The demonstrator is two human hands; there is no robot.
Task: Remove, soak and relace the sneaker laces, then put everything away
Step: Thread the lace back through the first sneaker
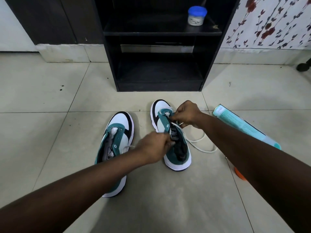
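Your right hand (pixel 186 115) pinches the lace (pixel 196 140) at the right sneaker (pixel 170 137) toe-end eyelets; your left hand (pixel 154 147) grips its tongue nearer you.

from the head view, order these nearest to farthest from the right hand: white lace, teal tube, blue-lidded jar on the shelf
From the right hand:
1. white lace, pinched in its fingers, looping on the floor beside the right sneaker.
2. teal tube, lying on the floor to the right.
3. blue-lidded jar, up on the black shelf.

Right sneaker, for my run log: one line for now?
right sneaker | lace partly threaded | left hand grips tongue | right hand pinches lace
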